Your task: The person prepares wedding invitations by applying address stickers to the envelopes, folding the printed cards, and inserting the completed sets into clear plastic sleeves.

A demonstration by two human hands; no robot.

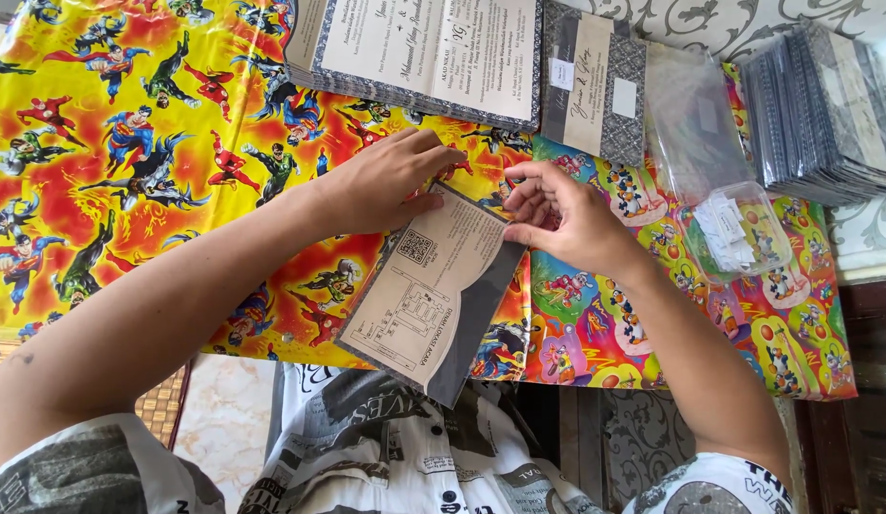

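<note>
1. A single head-worn camera views the scene from above, facing steeply downward.
2. The view is close: both forearms enter from the bottom edge, and the wearer's patterned shirt (395, 457) fills the lower frame.
3. The comic-print table cover (129, 143) spans most of the frame; its far edge is cropped at the top.

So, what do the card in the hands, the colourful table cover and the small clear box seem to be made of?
The card looks like matte paper stock, beige with a dark grey border: it stays flat while both hands hold its top edge. The table cover seems to be glossy printed wrapping paper or thin plastic, as it shines and creases. The small clear box appears to be transparent plastic, since white slips show through it.
</note>
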